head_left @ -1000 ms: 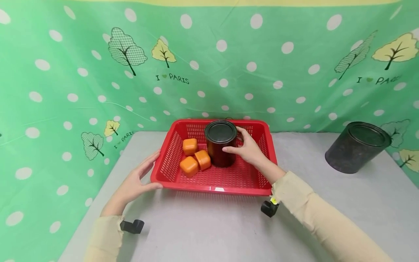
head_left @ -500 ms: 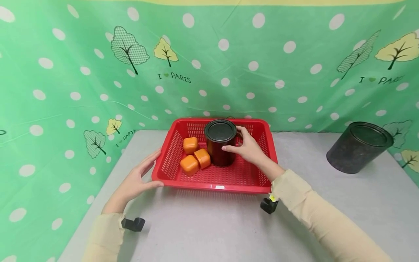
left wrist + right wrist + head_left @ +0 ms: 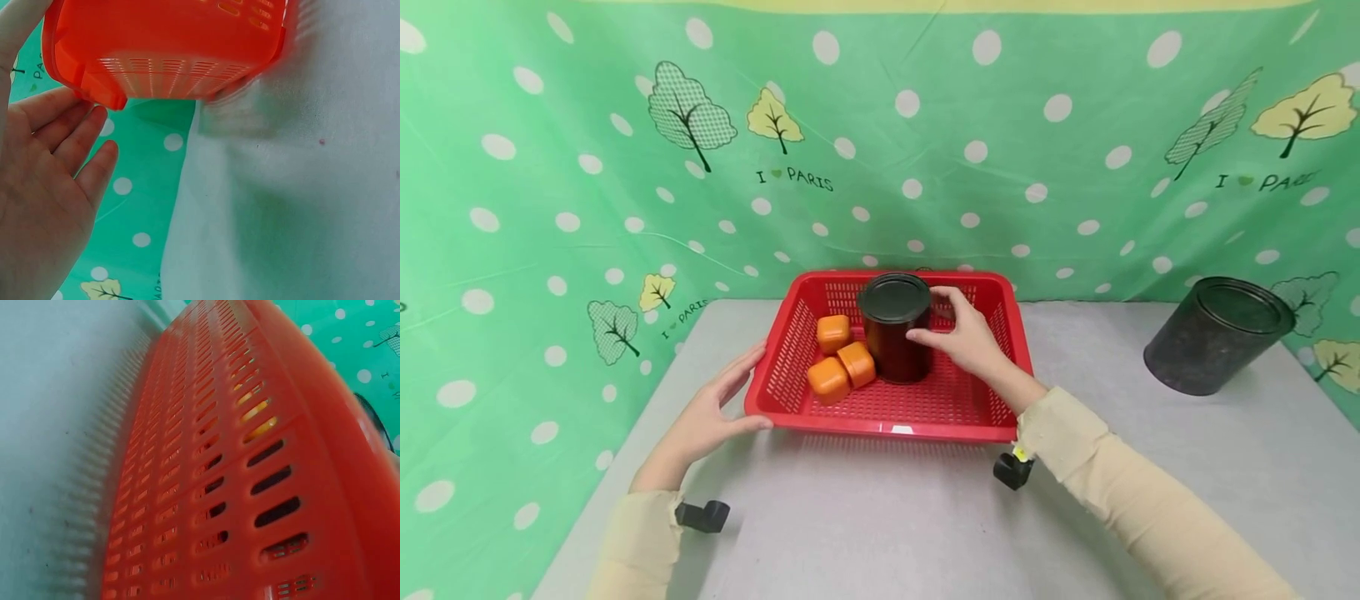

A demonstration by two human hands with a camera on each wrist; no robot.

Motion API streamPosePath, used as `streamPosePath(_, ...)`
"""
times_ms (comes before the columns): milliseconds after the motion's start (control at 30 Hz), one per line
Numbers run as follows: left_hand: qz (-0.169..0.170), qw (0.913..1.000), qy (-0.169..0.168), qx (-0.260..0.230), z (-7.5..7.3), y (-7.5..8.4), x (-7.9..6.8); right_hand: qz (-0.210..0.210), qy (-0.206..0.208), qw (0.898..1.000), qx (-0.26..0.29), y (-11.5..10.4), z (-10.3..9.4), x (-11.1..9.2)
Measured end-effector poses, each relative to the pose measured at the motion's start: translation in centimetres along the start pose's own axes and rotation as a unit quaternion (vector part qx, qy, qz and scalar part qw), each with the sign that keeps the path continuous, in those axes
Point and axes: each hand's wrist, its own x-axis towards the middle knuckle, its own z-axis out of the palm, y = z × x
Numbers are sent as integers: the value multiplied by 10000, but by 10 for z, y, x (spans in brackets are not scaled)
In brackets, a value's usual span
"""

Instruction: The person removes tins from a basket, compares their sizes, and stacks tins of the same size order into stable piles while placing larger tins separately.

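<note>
Shifted slightly left, the black can (image 3: 895,346) has right fingers (image 3: 953,295) curled round it, left fingers (image 3: 741,371) straight against the red basket (image 3: 842,424).

Head view: bright, diffuse light; source out of frame.
Cloth (image 3: 865,100): evenly lit, dots legible.
Table (image 3: 850,517): soft shadows under the basket (image 3: 835,425) and beside the left sleeve (image 3: 638,533).
Basket rim, lower centre: small white patch, glare or label, cannot tell.
Blocks (image 3: 829,381): faint highlights on top.
Held can (image 3: 891,354): dark body, little detail.
Right can (image 3: 1198,346): leans outward; lens stretch or tilt, cannot tell.
Left wrist view: basket oversaturated, its right edge blurred; greenish sheen lower right.
Right wrist view: rim soft at right, table hazy at left.
</note>
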Motion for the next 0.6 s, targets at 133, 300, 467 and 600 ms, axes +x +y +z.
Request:
streamPosePath(133, -2, 10000, 30, 37, -2, -1, 0, -69, -46, 10000, -47, -3, 2, 1)
streamPosePath(300, -11, 10000, 43, 40, -3, -1, 0, -112, -362, 9993, -12, -6, 5, 0)
streamPosePath(467, -22, 10000, 54, 26, -2, -2, -2, -69, -366, 9993, -46, -15, 5, -2)
streamPosePath(600, -27, 10000, 48, 19, 0, -2, -2, -6, -382, 9991, -161, -26, 5, -1)
